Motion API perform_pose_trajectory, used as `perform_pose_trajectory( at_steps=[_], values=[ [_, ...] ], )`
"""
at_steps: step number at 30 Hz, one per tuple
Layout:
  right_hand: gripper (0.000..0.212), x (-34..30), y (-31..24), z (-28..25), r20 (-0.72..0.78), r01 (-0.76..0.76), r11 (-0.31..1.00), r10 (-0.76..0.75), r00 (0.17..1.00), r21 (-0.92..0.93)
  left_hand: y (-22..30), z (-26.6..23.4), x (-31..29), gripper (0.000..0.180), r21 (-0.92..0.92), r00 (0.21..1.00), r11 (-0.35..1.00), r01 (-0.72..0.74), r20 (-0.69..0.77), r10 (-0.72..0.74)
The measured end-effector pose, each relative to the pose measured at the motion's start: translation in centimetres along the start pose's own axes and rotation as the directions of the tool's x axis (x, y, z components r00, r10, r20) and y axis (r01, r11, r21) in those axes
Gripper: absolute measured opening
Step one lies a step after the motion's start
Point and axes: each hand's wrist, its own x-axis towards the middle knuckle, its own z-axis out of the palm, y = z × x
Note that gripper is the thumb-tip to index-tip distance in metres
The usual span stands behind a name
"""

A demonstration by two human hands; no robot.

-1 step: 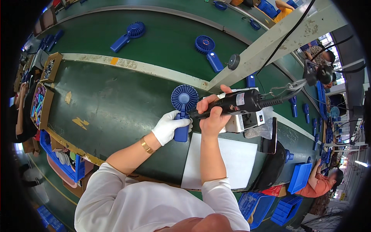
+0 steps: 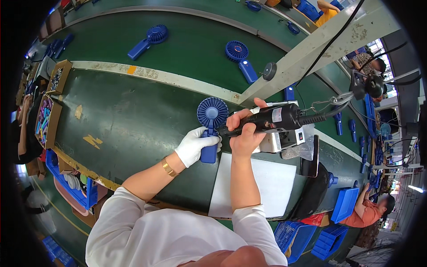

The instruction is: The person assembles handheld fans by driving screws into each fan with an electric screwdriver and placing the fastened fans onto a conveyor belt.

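Clasping a blue fan (image 2: 211,118) near frame centre is the gloved left grip (image 2: 192,147); just rightward, the bare right grip (image 2: 243,140) grasps a black tool (image 2: 284,117).

We see bright, fairly even light over the green bench (image 2: 133,107), with a glowing tube lamp (image 2: 416,188) at far right. Toward the blackened margins, straight lines bow and details soften.

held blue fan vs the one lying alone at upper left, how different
The held fan is in the gloved left hand; the upper-left fan lies on the green surface. The held fan points up the picture; the upper-left fan slants, handle toward lower left. Both are blue with round slatted heads.
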Motion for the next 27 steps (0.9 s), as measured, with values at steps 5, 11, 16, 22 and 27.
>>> perform_pose_trajectory(
  at_steps=[5, 11, 16, 22, 27],
  values=[
    [0.076, -0.1, 0.2, 0.3, -0.009, -0.003, 1.0, 0.003, 1.0, 0.009, -0.2, -0.3, 0.1, 0.026, 0.003, 1.0, 1.0, -0.009, -0.004, 0.009],
    [0.071, -0.6, 0.3, 0.3, 0.03, -0.082, 0.989, 0.086, 0.996, -0.12, -0.5, -0.4, 0.3, 0.025, -0.008, 1.0, 1.0, -0.023, 0.001, 0.023],
    [0.061, -2.2, 2.5, -0.3, 0.28, -0.016, 0.953, 0.104, 0.954, -0.302, -4.3, -4.3, 3.0, 0.022, -0.064, 0.961, 0.965, -0.256, 0.094, 0.261],
    [0.065, -1.6, 2.9, 0.0, 0.467, 0.382, 0.799, -0.146, 0.872, -0.465, -2.7, -3.1, 2.3, 0.024, -0.03, 0.984, 0.987, -0.156, 0.082, 0.158],
    [0.059, -2.6, 2.7, -0.7, 0.252, 0.048, 0.876, 0.086, 0.964, -0.481, -2.4, -2.5, 1.9, 0.024, 0.006, 0.985, 0.985, -0.17, 0.038, 0.17]
  ],
)
